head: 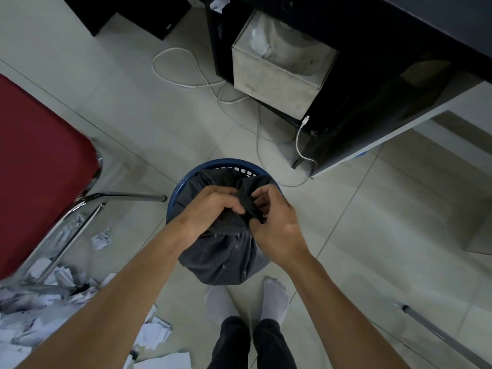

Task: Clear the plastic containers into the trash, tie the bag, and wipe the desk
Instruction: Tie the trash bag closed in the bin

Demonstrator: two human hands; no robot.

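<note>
Fingers [234, 206] of the left hand [210, 211] were curled round the gathered neck of the black trash bag [221, 259], while the right hand [279, 227] pinched a twisted tail of the same plastic between thumb and fingertips. The bag was matte grey-black. Its thin film was puckered into tight pleats running down from the grip, with a few pale specks on its bulging side. It sat in the blue wastebasket [213, 166], its body swelling over the near rim. Left of the basket stood a red-seated chair [40, 155] on chrome legs, with crumpled paper [101, 238] scattered beneath. Beyond the basket a white cable [183, 75] lay in loops. Just nearer than the basket stood two feet in white socks [275, 294].
</note>
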